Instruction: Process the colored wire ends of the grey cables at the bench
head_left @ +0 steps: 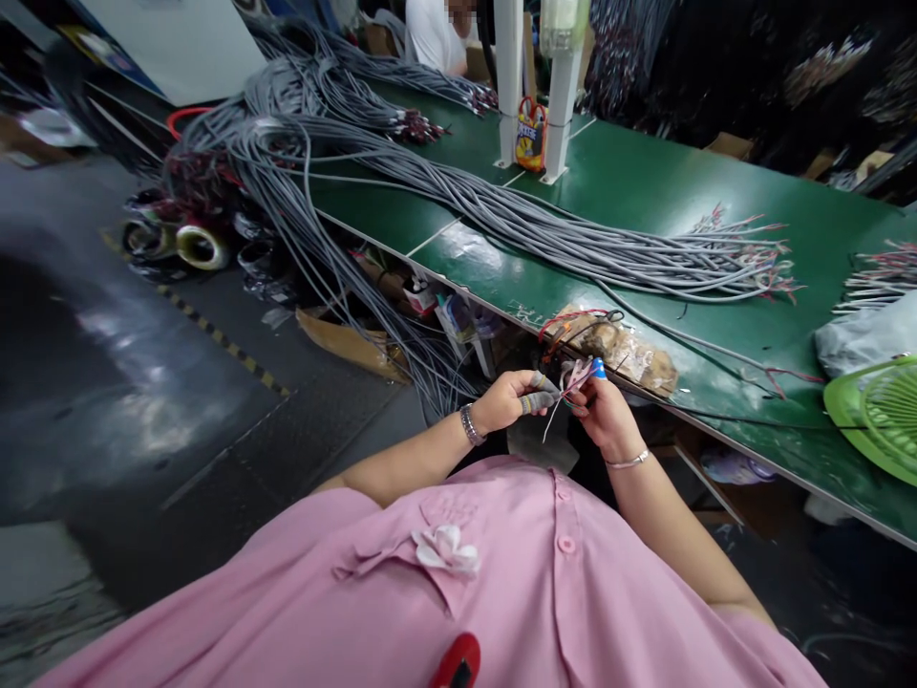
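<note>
Thin wires point(573, 380) in red, white and dark colours run between my two hands, just off the table's front edge. My left hand point(517, 397), with grey finger covers on it, is closed in a pinch on the wire ends. Opposite it, my right hand point(606, 411) is closed around the same wires, a blue cover on one finger. One loose white strand hangs down below the fingers. Right behind my hands, a tape-wrapped block point(620, 352) lies at the table edge, with red and black leads beside it.
A long bundle of grey cables point(501, 210) crosses the green table point(645, 172) and droops over its front edge at left. A green basket point(878, 420) stands at right. White posts point(510, 86) rise at the back, near another person point(436, 38). Wire spools point(202, 247) sit on the floor.
</note>
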Demonstrator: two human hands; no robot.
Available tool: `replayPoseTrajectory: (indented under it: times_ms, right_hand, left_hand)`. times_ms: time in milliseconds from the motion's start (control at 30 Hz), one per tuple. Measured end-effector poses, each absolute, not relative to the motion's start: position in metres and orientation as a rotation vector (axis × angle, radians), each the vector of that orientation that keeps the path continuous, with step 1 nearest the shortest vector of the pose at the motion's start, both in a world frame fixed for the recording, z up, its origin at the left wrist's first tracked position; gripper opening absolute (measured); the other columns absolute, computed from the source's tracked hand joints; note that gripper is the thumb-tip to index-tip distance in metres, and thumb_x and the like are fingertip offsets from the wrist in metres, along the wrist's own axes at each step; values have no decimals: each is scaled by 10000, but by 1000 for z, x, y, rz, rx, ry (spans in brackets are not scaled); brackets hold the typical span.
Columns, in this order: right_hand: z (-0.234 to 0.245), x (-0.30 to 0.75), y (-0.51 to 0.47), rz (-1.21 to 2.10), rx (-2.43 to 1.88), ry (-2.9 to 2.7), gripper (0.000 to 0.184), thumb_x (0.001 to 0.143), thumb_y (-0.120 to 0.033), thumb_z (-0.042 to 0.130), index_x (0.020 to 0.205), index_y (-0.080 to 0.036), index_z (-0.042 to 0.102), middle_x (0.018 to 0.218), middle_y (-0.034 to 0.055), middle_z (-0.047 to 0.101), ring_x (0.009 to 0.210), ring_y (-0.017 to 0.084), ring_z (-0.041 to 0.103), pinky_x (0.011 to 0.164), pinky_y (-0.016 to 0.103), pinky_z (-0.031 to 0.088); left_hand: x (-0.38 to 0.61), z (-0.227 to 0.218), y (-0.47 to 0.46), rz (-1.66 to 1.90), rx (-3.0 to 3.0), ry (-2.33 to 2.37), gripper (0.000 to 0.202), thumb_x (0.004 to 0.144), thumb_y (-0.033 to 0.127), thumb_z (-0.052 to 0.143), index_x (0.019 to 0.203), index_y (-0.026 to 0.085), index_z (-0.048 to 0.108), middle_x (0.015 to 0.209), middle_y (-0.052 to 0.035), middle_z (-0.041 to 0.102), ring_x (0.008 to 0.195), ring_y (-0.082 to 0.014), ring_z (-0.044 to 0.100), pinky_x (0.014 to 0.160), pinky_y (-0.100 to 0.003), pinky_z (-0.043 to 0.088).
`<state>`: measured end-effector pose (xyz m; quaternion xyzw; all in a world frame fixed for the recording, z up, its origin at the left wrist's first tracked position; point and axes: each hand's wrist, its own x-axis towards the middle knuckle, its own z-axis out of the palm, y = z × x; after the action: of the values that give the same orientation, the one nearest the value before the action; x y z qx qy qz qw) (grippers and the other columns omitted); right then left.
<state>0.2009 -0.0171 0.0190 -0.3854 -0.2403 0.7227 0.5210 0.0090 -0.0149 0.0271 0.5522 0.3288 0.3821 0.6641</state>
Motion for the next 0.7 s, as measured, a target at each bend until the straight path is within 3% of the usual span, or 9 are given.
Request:
replayPoseTrajectory:
  times_ms: [133,267,500,700]
  right_hand:
    - [19,195,-16,1681,-935,-523,386,750,-498,766,661,-193,547,521,-54,431,434,57,331,371,187,274]
    - [20,190,-15,1604,-991,-489,415,728,-521,771,618,-198,534,523,-34,481,449,80,393,382,214,306]
    - [21,187,-16,1606,-969,-414,418,669,-553,811,716,-180,627,593,-14,578,491,90,471,393,212,339]
    - [20,187,-20,1707,-942,-399,417,734,-578,748,705,-189,601,522,-43,515,396,61,370,359,203,291]
  left_hand:
    - [16,22,-12,815,1227,735,404,733,450,782,875,87,678,700,-26,638,597,-90,572,600,-221,464]
    - [22,17,-9,767,1240,734,399,726,451,785,844,87,671,688,-25,632,595,-86,561,599,-215,457]
    - [26,9,-7,718,1281,749,408,718,463,782,826,87,669,646,-16,616,565,-81,534,550,-196,421]
    - [22,16,-16,670,1291,730,417,719,465,783,847,83,678,670,-17,613,558,-77,530,530,-190,417]
